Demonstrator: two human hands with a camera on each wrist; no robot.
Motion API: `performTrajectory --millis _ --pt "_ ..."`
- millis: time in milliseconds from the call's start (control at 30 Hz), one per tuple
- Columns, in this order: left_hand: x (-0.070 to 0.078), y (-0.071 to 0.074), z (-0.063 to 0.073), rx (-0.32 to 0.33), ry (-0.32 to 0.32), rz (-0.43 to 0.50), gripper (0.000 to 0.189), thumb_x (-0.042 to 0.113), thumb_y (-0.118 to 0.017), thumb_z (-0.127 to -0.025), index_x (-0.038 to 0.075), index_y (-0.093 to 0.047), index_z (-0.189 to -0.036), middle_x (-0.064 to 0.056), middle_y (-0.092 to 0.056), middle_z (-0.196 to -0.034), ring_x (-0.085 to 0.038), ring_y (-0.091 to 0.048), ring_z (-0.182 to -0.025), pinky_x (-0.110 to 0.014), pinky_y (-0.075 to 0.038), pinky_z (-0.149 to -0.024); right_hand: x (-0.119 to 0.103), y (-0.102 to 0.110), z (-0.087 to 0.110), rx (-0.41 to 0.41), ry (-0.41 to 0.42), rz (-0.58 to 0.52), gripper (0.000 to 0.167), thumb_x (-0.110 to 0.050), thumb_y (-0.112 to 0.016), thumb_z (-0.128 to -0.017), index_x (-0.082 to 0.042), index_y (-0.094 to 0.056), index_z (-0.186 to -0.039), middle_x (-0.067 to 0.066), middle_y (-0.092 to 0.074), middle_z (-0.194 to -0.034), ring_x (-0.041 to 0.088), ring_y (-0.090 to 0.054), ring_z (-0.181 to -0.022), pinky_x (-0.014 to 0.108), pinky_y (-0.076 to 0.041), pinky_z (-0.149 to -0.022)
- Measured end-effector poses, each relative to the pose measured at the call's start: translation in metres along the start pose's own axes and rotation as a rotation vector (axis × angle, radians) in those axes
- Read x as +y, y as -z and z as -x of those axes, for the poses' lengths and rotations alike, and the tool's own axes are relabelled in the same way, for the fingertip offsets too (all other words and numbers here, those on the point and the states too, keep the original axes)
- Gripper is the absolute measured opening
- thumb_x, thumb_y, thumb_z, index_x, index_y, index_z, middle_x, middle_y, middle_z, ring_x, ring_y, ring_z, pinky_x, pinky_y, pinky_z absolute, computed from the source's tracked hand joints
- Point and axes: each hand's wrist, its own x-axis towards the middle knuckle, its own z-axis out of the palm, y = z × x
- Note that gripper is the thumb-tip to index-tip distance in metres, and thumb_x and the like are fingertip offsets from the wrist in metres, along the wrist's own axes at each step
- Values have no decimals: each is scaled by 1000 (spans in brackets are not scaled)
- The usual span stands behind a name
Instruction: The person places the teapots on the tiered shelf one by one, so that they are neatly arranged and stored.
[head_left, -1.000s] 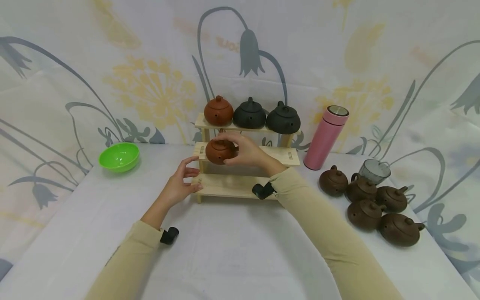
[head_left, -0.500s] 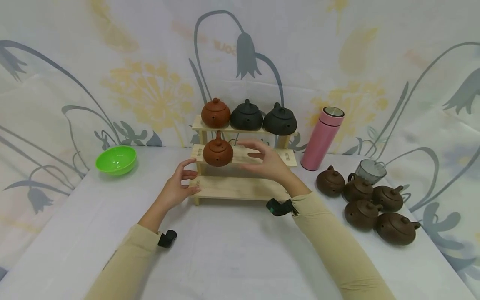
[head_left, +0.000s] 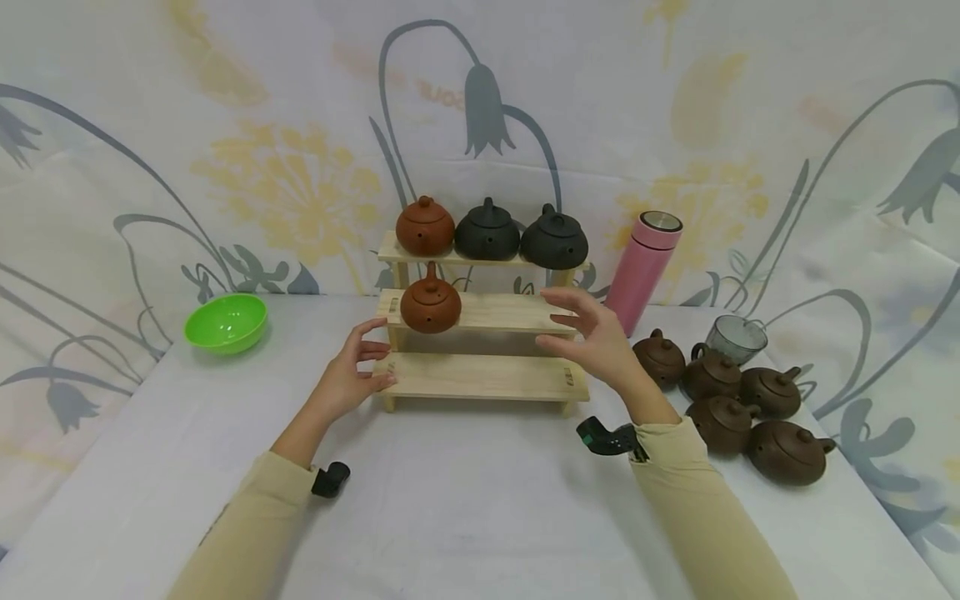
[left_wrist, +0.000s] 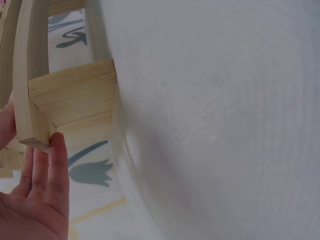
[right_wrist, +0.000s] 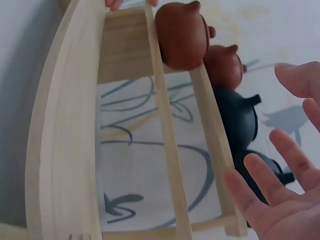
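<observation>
A three-tier wooden rack (head_left: 480, 377) stands on the table. On its middle shelf, near the left end, sits a reddish-brown teapot (head_left: 431, 305). Another reddish-brown teapot (head_left: 425, 227) and two black teapots, one central (head_left: 487, 232) and one at the right (head_left: 554, 240), line the top shelf. My left hand (head_left: 348, 377) holds the rack's left end; in the left wrist view, fingers and thumb lie on either side of a board end (left_wrist: 34, 127). My right hand (head_left: 596, 337) holds nothing, its fingers spread in front of the rack's right end.
A pink thermos (head_left: 643, 273) stands right of the rack. Several dark brown teapots (head_left: 787, 452) are grouped at the right, near a clear glass cup (head_left: 737, 339). At the far left is a green bowl (head_left: 227, 323). A patterned cloth hangs behind the table.
My right hand has let go of the reddish-brown teapot, leaving it on the middle shelf, and has moved right. My left hand has stayed at the rack's left end.
</observation>
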Motion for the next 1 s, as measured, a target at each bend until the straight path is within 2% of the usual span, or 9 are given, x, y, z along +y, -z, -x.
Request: performTrajectory --millis 133,300,400,600,733,800,867,1000 --pt "0 0 0 5 2 3 83 -2 -71 -79 21 -24 -144 -20 -51 -125 -33 -47 -119 -50 -42 -91 3 10 13 49 18 -3 56 17 -70 -72 3 -53 -123 10 -54 -123 26 -48 -119 40 -43 -93" --pt "0 -2 1 -1 6 13 83 -3 -70 -79 21 -24 -144 -20 -51 -125 -33 -46 -120 -50 -42 -92 4 23 31 106 13 20 56 18 -68 -72 -5 -57 -121 4 -56 -120 17 -53 -113 30 -45 -92" --pt "0 -2 1 0 2 10 83 -3 -70 -79 21 -24 -144 -20 -51 -125 -33 -46 -120 -50 -42 -92 3 30 42 137 -5 49 54 18 -69 -72 -1 -56 -121 2 -56 -120 16 -54 -109 26 -44 -91" --pt "1 0 1 7 2 -3 83 -2 -70 -80 22 -24 -144 -20 -51 -126 -33 -46 -120 -50 -42 -92 7 40 57 206 -75 80 53 18 -67 -74 8 -51 -123 14 -52 -123 11 -54 -107 21 -44 -89" --pt "1 0 2 9 5 -5 83 -2 -70 -80 21 -24 -144 -20 -51 -126 -33 -46 -120 -50 -42 -92 13 43 65 259 -118 117 49 12 -68 -77 5 -52 -123 0 -53 -123 5 -52 -109 20 -43 -89" --pt "1 0 2 9 5 -8 83 -2 -70 -80 21 -24 -144 -20 -51 -126 -33 -46 -120 -50 -43 -91 15 45 68 305 -164 164 47 8 -69 -78 4 -53 -122 -3 -53 -122 3 -51 -109 21 -43 -91" --pt "1 0 2 9 4 -7 83 -2 -70 -80 21 -24 -144 -20 -51 -125 -33 -46 -120 -50 -43 -91 18 47 71 358 -248 202 46 4 -70 -79 3 -53 -122 -5 -54 -119 4 -50 -110 23 -42 -93" --pt "1 0 1 7 -1 -4 82 -2 -70 -80 22 -24 -144 -20 -51 -126 -33 -46 -120 -50 -42 -92 24 50 73 488 -418 223 45 -3 -71 -81 3 -53 -122 0 -55 -114 16 -51 -113 30 -41 -96"
